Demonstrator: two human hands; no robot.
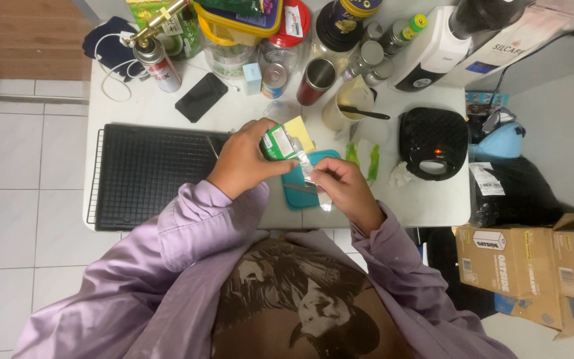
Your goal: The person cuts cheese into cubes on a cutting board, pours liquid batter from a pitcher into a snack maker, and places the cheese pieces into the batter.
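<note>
My left hand (247,159) grips a small green and yellow packet (282,141) above the table's front edge. My right hand (343,189) pinches the packet's silvery foil wrapper (308,166), which hangs down from it. Under both hands lies a small teal cutting board (295,193) with a knife on it. Both sleeves are lilac.
A black wire rack on a dark tray (147,176) fills the table's left. A black waffle maker (433,143) with a lit lamp sits right. At the back: a phone (200,97), gas torch can (157,63), steel cup (317,80), jug with spoon (350,103), jars. Cardboard boxes (533,262) stand at right.
</note>
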